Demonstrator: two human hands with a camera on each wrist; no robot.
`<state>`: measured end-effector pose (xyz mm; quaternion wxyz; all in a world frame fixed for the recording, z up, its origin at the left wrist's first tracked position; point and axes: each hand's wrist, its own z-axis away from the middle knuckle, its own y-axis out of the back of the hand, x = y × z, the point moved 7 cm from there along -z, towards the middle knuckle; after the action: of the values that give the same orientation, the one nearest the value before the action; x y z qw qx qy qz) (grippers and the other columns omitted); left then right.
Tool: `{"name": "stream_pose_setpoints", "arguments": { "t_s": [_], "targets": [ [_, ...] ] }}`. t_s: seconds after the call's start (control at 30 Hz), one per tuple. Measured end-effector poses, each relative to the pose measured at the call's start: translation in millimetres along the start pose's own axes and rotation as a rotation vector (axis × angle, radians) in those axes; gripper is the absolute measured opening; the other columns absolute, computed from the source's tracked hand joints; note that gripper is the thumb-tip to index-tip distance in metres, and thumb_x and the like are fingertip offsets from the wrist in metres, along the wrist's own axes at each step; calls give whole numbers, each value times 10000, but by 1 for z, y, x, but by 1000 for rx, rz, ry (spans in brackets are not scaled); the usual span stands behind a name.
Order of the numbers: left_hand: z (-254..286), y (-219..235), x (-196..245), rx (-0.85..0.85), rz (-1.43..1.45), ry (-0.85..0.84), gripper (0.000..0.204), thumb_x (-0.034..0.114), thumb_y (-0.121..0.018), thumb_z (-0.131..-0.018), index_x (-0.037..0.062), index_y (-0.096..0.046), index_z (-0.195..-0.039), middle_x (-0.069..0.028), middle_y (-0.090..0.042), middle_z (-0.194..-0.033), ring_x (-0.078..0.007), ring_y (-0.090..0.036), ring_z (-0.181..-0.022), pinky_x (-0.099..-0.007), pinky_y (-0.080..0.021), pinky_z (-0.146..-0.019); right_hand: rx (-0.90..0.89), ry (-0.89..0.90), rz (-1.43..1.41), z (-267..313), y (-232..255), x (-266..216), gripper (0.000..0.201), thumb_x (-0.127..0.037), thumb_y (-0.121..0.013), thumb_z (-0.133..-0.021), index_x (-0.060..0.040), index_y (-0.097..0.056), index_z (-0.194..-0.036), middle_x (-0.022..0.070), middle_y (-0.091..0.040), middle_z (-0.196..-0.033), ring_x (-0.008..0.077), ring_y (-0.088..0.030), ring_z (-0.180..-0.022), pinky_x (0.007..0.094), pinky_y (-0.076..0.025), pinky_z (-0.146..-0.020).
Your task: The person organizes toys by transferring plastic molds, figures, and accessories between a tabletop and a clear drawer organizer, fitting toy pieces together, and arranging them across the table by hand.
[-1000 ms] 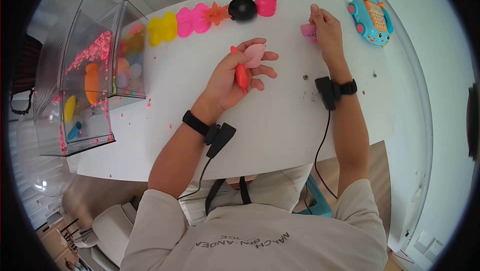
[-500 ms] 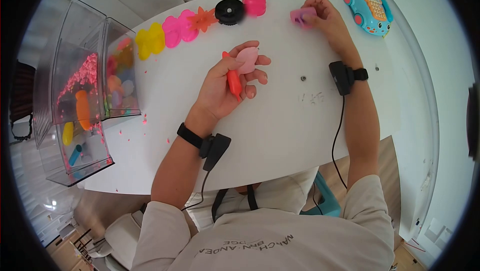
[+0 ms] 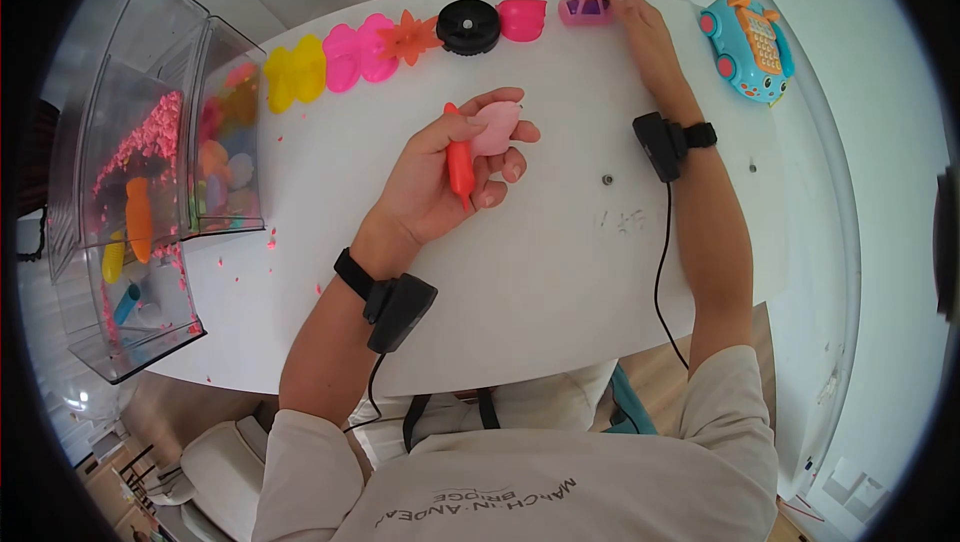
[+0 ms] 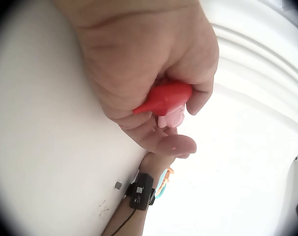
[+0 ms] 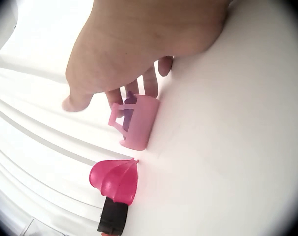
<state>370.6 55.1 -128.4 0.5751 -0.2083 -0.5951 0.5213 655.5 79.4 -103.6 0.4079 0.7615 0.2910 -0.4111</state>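
Observation:
My left hand is palm up over the table, its thumb pressing a pale pink flat piece against the fingers. A glossy red piece with pointed ends lies under the same thumb, across the palm; in the left wrist view the red piece covers part of the pink one. At the far edge, a small pink and purple toy basket with a handle stands on the table. My right hand is beside it, fingers extended behind the basket and thumb apart from it.
Left of the basket runs a row: magenta cup-shaped piece, black round piece, orange star flower, pink piece, yellow piece. Clear bins with toys and pink bits stand left. A blue toy phone sits right.
My right hand carried the toy basket away from me to the row's right end, and its fingers have loosened from it. My left hand keeps its two pieces, shifting slightly left and nearer me.

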Motion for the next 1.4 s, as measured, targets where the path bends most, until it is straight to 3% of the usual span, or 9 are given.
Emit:
{"name": "stream_pose_setpoints", "arguments": {
  "t_s": [0.17,0.4,0.47,0.57,0.67,0.83,1.03,1.2,1.4],
  "targets": [
    [-1,0,0,10,-8,-8,486,216,-531,-976,52,-474,-1429,-156,-629,-1146,-202,-585,-773,-269,-444,-472,-125,203,365,3,-15,-8,480,-380,-800,-865,-148,-708,-1275,95,-702,-1178,240,-628,-1074,349,-490,-980],
    [0,2,0,-6,23,-1,487,211,-519,-972,47,-470,-1428,-164,-622,-1145,-203,-572,-759,-273,-440,-470,-134,134,385,5,-16,-4,490,-348,-806,-856,-170,-696,-1299,67,-686,-1235,254,-614,-1131,357,-489,-1003],
    [0,2,1,-8,31,-3,486,210,-511,-971,45,-471,-1427,-166,-622,-1148,-205,-572,-760,-274,-438,-469,-133,232,408,5,-17,-6,484,-237,-789,-881,-180,-669,-1347,15,-690,-1250,164,-618,-1104,294,-479,-949],
    [0,1,1,-20,47,-5,487,204,-493,-969,43,-473,-1428,-170,-625,-1161,-210,-573,-761,-275,-435,-468,-124,229,449,6,-17,-8,501,-209,-785,-878,-190,-659,-1362,9,-695,-1241,147,-612,-1064,281,-474,-901],
    [0,0,1,-28,62,-9,498,198,-479,-963,37,-475,-1435,-179,-629,-1195,-217,-577,-766,-277,-439,-479,-141,153,391,5,-18,-8,521,-275,-799,-864,-187,-649,-1355,57,-695,-1238,242,-620,-1151,353,-490,-1006],
    [0,0,2,-22,61,-16,525,203,-482,-951,26,-483,-1445,-195,-629,-1256,-229,-593,-797,-288,-456,-514,-158,136,382,5,-19,-10,536,-274,-809,-860,-188,-644,-1363,41,-693,-1248,229,-622,-1131,353,-489,-1005],
    [-3,-5,3,-84,27,-15,589,220,-473,-953,5,-448,-1500,-220,-578,-1411,-278,-679,-1026,-311,-543,-664,-86,156,270,6,-13,-12,500,-265,-796,-876,-162,-657,-1346,36,-694,-1226,209,-611,-1111,338,-490,-953],
    [-36,-13,2,-84,1,-70,606,249,-438,-985,-39,-415,-1518,-222,-528,-1489,-321,-638,-1228,-381,-571,-955,102,214,45,35,14,-31,417,-227,-762,-895,-125,-683,-1291,45,-677,-1246,214,-586,-1146,326,-483,-897],
    [-73,-39,-32,-112,31,32,404,257,-518,-1061,-10,-557,-1362,-156,-628,-1329,-260,-635,-1204,-384,-538,-988,-101,391,278,102,-16,-101,423,-189,-787,-826,-123,-699,-1234,34,-662,-1279,246,-519,-1257,385,-485,-1002]
  ]
}}
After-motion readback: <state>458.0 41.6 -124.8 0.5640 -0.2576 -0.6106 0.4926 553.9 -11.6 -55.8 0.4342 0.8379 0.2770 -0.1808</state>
